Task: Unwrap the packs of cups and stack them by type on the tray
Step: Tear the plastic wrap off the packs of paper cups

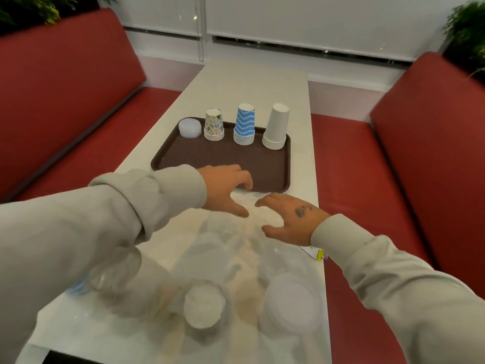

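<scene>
At lower left, a blurred wrapped pack (pixel 112 271) lies on the white table (pixel 262 82). Mid-frame, the brown tray (pixel 223 156) carries four stacks along its far edge: clear cups (pixel 189 128), floral cups (pixel 214 124), blue zigzag cups (pixel 244 124) and white cups (pixel 276 127). The left hand (pixel 225 187) sits at the tray's near rim, fingers bent, thumb wide. I cannot tell whether it grips the clear wrap (pixel 249 206). The right hand (pixel 291 222), fingers spread loosely, holds nothing.

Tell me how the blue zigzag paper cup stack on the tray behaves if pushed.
The upside-down stack of blue-and-white zigzag paper cups is probably light: thin paper, only several nested. Resting on its wide rims, it would likely slide across the brown rectangular tray if pushed low. Pushed high, it may tip, then roll in a curve, being tapered.
</scene>
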